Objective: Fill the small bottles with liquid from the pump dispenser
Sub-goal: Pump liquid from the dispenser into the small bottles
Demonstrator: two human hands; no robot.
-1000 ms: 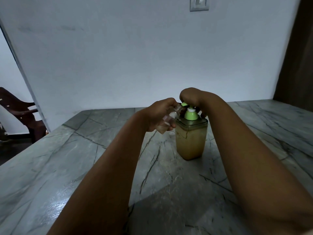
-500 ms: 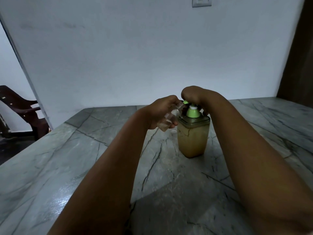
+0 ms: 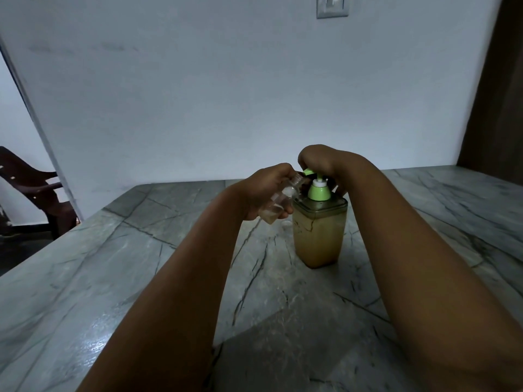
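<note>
My left hand (image 3: 266, 190) grips the small clear bottle (image 3: 278, 202) tilted, mouth at the green spout (image 3: 308, 172); my right hand (image 3: 322, 162) curls over the pump dispenser (image 3: 318, 233) head to press.

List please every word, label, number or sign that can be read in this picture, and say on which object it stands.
None can be read.
Pump dispenser: no label or print shows on it.
Small bottle held in the left hand: clear, no text visible.
Wall switch plate: no marking can be made out.
</note>
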